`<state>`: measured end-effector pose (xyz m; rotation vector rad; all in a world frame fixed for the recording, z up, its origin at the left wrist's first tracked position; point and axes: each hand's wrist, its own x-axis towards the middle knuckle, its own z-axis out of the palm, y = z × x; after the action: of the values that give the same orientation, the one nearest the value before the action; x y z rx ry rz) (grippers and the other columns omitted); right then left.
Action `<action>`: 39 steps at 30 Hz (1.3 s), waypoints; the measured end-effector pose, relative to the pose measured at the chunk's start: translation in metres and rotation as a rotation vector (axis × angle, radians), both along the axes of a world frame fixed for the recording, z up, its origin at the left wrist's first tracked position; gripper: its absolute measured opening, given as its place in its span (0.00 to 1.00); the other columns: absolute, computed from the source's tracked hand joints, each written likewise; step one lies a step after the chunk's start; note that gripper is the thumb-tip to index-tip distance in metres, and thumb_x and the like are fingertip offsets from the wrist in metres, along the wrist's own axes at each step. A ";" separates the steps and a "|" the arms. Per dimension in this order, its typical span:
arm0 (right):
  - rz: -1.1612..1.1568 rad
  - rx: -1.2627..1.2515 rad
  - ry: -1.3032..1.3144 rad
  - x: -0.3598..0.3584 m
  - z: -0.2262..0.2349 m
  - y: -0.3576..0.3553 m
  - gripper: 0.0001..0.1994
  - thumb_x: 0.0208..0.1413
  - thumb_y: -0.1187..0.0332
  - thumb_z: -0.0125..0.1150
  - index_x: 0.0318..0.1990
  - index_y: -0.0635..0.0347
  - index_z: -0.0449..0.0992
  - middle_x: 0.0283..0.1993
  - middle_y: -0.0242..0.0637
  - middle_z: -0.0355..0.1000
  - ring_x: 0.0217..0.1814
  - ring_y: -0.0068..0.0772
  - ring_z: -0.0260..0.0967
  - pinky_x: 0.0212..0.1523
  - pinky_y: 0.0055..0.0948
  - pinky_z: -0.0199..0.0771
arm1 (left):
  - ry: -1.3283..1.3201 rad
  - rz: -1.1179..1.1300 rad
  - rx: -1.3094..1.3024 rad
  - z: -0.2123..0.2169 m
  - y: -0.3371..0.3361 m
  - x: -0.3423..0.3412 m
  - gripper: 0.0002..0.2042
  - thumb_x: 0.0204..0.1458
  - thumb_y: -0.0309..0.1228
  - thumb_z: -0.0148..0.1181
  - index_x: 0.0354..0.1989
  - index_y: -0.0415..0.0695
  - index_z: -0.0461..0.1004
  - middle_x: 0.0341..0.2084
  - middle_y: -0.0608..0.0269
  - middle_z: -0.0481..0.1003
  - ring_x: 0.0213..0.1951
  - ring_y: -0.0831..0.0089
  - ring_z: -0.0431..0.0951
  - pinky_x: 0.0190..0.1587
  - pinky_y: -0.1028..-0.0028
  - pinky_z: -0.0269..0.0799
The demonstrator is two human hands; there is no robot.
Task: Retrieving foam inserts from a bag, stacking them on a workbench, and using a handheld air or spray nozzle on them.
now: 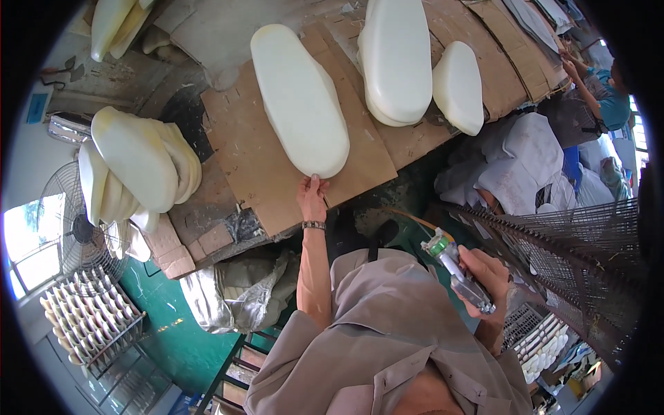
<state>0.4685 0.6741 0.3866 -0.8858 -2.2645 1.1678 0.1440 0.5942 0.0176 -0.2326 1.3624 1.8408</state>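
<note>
A long white foam seat pad (301, 104) lies on brown cardboard on the workbench in front of me. My left hand (312, 200) reaches to its near end, with thumb and fingers closed on the edge. Off to the right, apart from the pad, my right hand (487, 277) is wrapped round a silver hand-held air tool (465, 273) with a green band. An orange hose (408, 214) runs up to the tool. Part of the tool's grip is hidden by my fingers.
Stacked white pads (395, 66) and a smaller pad (460, 86) lie further right on the bench. More pads (135, 159) are piled at the left, beside a standing fan (69, 221). A metal mesh rack (574, 249) stands at right; a co-worker (598, 93) is at far right.
</note>
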 end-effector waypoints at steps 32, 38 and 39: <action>-0.059 -0.097 -0.102 0.094 0.005 -0.024 0.29 0.45 0.67 0.68 0.56 0.74 0.75 0.32 0.43 0.74 0.31 0.33 0.71 0.35 0.29 0.71 | -0.181 0.091 0.314 0.000 0.001 -0.005 0.13 0.63 0.25 0.58 0.54 0.37 0.68 0.51 0.54 0.75 0.52 0.61 0.78 0.60 0.59 0.77; -0.145 -0.024 -0.044 0.071 0.007 -0.021 0.28 0.48 0.72 0.66 0.58 0.75 0.73 0.32 0.43 0.74 0.33 0.32 0.73 0.36 0.28 0.72 | -0.016 0.001 0.141 0.038 0.022 -0.023 0.12 0.57 0.24 0.64 0.48 0.42 0.72 0.42 0.60 0.80 0.42 0.68 0.81 0.47 0.63 0.80; -0.173 0.006 -0.019 0.071 0.005 -0.021 0.28 0.48 0.73 0.66 0.59 0.75 0.73 0.32 0.44 0.74 0.33 0.33 0.73 0.36 0.28 0.72 | 0.036 0.022 0.130 0.053 0.028 -0.028 0.14 0.57 0.22 0.63 0.51 0.40 0.71 0.45 0.58 0.78 0.43 0.66 0.81 0.46 0.65 0.81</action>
<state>0.5392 0.6529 0.3920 -1.0703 -2.1562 1.0789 0.1155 0.6219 0.0710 -0.1473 1.2630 1.9520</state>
